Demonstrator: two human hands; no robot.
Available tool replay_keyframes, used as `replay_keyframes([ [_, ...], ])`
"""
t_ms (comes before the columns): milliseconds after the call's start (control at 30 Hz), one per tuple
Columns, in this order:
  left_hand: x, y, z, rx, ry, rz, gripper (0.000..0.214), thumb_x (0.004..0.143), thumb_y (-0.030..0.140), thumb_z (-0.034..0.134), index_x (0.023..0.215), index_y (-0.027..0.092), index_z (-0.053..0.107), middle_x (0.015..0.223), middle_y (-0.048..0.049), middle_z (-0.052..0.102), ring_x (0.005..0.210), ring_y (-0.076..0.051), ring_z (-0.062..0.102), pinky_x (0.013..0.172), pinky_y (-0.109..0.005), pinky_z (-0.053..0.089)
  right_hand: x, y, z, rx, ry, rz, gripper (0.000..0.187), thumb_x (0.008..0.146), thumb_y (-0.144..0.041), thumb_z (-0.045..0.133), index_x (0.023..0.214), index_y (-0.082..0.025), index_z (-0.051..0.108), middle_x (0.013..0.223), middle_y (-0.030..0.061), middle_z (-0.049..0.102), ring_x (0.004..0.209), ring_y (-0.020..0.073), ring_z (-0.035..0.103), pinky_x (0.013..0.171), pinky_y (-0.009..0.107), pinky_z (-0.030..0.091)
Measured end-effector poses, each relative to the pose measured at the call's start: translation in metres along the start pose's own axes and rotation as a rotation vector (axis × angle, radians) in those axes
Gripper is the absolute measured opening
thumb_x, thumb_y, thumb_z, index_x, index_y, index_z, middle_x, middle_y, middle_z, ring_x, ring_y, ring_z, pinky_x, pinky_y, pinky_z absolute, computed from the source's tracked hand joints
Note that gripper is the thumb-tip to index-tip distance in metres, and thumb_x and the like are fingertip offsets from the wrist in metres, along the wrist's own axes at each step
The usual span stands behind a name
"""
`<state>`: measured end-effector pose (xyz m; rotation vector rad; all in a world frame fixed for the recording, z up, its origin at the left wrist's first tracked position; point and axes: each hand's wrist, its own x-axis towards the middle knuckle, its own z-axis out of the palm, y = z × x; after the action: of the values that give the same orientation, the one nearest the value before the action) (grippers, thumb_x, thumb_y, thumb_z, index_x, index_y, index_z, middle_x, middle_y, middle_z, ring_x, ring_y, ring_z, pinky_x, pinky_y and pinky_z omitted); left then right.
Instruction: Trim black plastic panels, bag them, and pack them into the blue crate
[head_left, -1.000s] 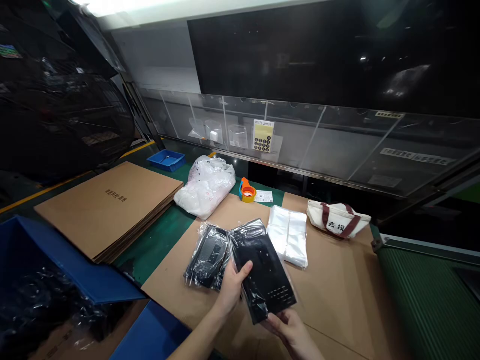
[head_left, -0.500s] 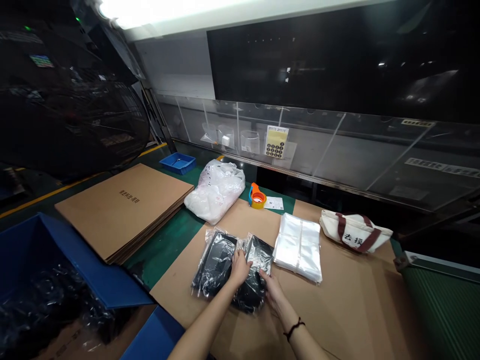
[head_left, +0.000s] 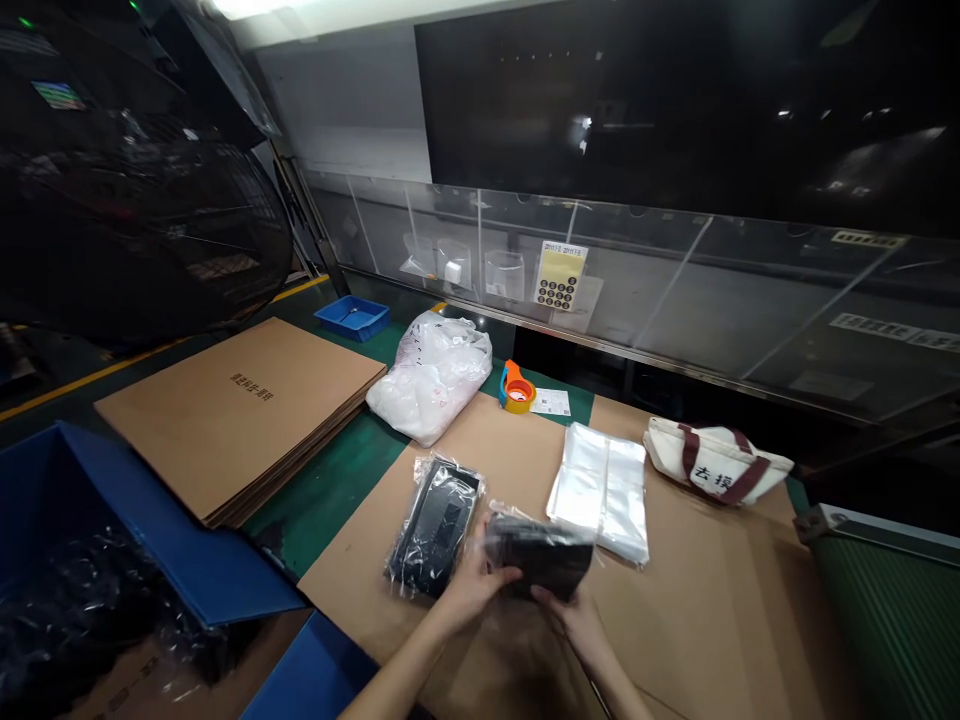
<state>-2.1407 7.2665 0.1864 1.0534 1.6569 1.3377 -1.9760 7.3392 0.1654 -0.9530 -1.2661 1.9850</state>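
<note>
At the far left a dark round mesh cage (head_left: 187, 235) stands behind the desk (head_left: 326, 480), whose top is green. In the lower left corner is a blue bin (head_left: 146, 530) with black goods in clear wrap (head_left: 97, 600) inside. Beyond it lies a flat stack of cardboard (head_left: 240, 410), printed on top. A blue tray (head_left: 352, 318) sits behind the stack, with a small item in it. Next comes a full white bag (head_left: 431, 375), its edge over a cardboard sheet (head_left: 690, 620) that covers much of the desk.

On the sheet, in front of the white bag, lies a black pile (head_left: 437, 525) in clear wrap. Just right of it the left hand (head_left: 476, 580) has its fingers closed on the left end of a black packet (head_left: 538, 552), which is tilted and blurred. An orange, blue and yellow tape dispenser (head_left: 517, 388) stands farther back, a white slip (head_left: 551, 402) beside it. The right hand (head_left: 570, 610) grips the packet's near edge, thumb toward the viewer; its other fingers are mostly hidden.

Behind and right of the packet lie clear bags (head_left: 604, 490), then a cream tote (head_left: 716, 460) with dark red straps. A green ribbed surface (head_left: 892, 610) fills the right edge.
</note>
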Motion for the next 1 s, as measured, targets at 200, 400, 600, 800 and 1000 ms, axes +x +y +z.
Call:
replay_keyframes([
  [200,-0.023,-0.022,0.004,0.12,-0.149,0.156,0.102,0.053,0.031,0.078,0.135,0.02,0.017,0.141,-0.0161,0.022,0.128,-0.027,0.027,0.108,-0.043,0.021,-0.014,0.015,-0.004,-0.094,0.066,-0.156,0.065,0.049,-0.025,0.078,0.11,-0.02,0.056,0.105,0.006,0.063,0.108,0.0251,0.051,0.101,0.042,0.03],
  [400,-0.011,-0.03,0.005,0.096,-0.129,0.097,0.067,0.063,0.027,0.07,0.122,0.018,0.04,0.117,-0.0105,0.052,0.108,-0.022,0.05,0.1,-0.039,0.035,0.004,0.02,-0.005,-0.137,0.045,-0.098,0.039,0.052,-0.026,0.075,0.088,-0.018,0.065,0.087,0.006,0.068,0.092,0.0268,0.058,0.093,0.043,0.038],
  [600,0.003,-0.026,0.001,0.094,0.02,0.046,0.052,0.08,0.034,0.05,0.127,0.015,0.037,0.125,-0.011,0.05,0.115,-0.021,0.047,0.099,-0.036,0.036,0.017,0.016,0.004,-0.1,-0.001,-0.04,0.053,0.054,-0.032,0.076,0.102,-0.014,0.06,0.099,0.0094,0.067,0.093,0.0277,0.06,0.084,0.041,0.045],
  [800,-0.007,-0.034,-0.003,0.287,0.233,-0.031,0.043,0.082,0.028,0.041,0.124,0.015,0.04,0.128,-0.0117,0.046,0.119,-0.021,0.042,0.1,-0.035,0.033,0.02,0.031,0.014,-0.062,0.021,0.106,0.047,0.06,-0.046,0.069,0.09,-0.01,0.063,0.086,0.0123,0.069,0.082,0.0301,0.064,0.076,0.042,0.049],
  [1000,0.021,-0.026,-0.074,0.559,0.45,-0.18,0.067,0.074,0.038,0.051,0.132,0.016,0.024,0.143,-0.0134,0.017,0.133,-0.028,0.01,0.108,-0.042,0.008,0.018,0.015,0.024,-0.164,0.228,-0.032,0.063,0.053,-0.039,0.074,0.11,-0.018,0.055,0.129,0.0123,0.046,0.128,0.0327,0.025,0.103,0.044,0.024],
])
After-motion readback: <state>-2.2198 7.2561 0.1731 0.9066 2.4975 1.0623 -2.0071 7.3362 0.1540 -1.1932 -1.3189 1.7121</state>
